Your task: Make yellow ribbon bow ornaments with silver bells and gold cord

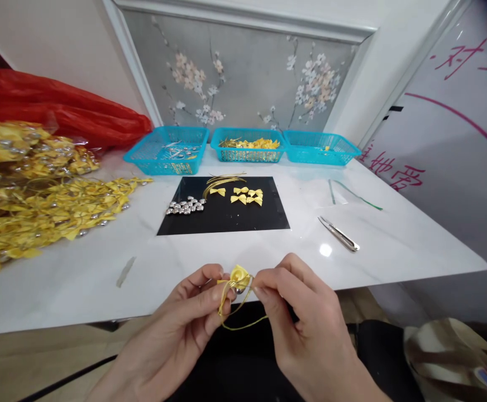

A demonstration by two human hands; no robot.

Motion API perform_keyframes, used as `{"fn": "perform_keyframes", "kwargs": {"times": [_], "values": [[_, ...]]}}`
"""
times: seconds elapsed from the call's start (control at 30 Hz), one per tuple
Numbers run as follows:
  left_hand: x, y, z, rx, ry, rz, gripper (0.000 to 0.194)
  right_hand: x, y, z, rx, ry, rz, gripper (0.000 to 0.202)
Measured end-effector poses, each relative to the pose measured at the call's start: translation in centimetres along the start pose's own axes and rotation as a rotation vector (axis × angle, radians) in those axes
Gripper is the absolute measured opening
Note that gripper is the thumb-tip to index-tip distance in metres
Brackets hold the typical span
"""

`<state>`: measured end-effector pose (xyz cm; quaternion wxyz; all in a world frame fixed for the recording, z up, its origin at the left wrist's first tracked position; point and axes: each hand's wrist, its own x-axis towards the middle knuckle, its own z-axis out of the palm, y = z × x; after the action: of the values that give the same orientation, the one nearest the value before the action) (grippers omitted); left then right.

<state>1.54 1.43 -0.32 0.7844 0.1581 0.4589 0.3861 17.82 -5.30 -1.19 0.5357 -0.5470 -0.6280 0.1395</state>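
Just in front of the table's near edge, my left hand pinches a yellow ribbon bow between thumb and fingers. A silvery bead shows partly under the bow. Thin yellow cord loops down from it between both hands. My right hand is closed in a pinch on the cord close to the bow's right side. On a black mat beyond the hands lie several yellow bows, a cluster of silver beads and a bundle of cut cords.
Three blue baskets line the back, one heaped with yellow pieces. Small metal snips rest at right near a green strip. A large pile of yellow beaded strands and red mesh fill the left.
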Motion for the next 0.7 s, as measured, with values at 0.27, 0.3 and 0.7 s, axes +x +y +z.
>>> {"fn": "perform_keyframes", "kwargs": {"times": [0.27,0.3,0.7], "values": [[0.3,0.0,0.0,0.003,0.009,0.008,0.033,-0.2,0.0,0.2,-0.050,0.023,-0.030,0.022],[0.3,0.0,0.1,-0.001,0.003,0.010,0.033,-0.2,0.0,0.2,-0.057,0.021,-0.035,0.022],[-0.1,0.1,0.4,0.002,-0.004,-0.031,0.031,0.9,0.1,-0.6,0.169,-0.072,0.091,0.022]]}}
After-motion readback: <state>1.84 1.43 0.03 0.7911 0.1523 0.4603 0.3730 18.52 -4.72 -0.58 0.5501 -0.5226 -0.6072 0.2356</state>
